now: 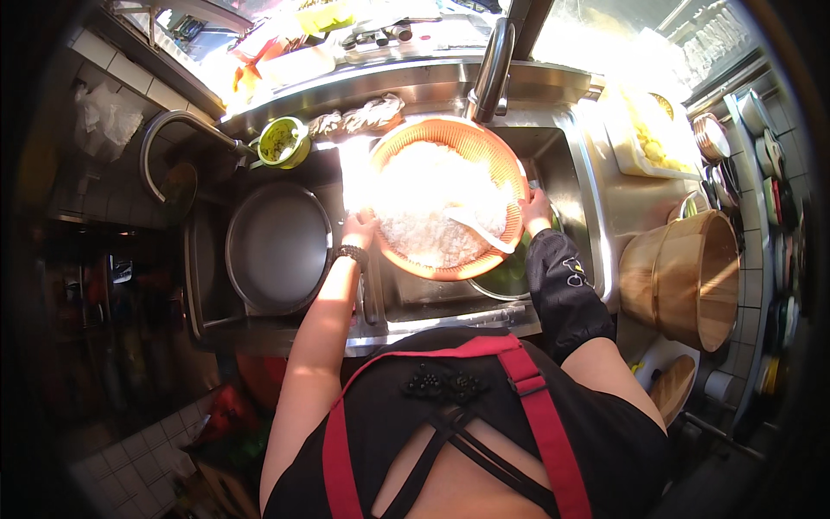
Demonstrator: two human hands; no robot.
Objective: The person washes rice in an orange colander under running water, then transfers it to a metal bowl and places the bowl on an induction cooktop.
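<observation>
An orange plastic colander (512, 162) of what looks like white rice (421, 240) is held over the right basin of a steel double sink. A white spoon or rice paddle (483, 230) lies on the rice, its handle reaching the lower right rim. My left hand (360, 228) grips the colander's left rim; my right hand (535, 209), below a dark sleeve cover, grips the right rim. Strong sunlight washes out the upper rice. Beneath the colander, partly hidden, sits a round vessel (499, 285) with something green in it.
A large round metal pan (279, 250) sits in the left basin. Behind stand a faucet (496, 71) and a green cup-like container (283, 143). On the right are a wooden bucket (674, 279) and a white tray (622, 146) of yellow pieces. A curved metal pipe (152, 149) rises at left.
</observation>
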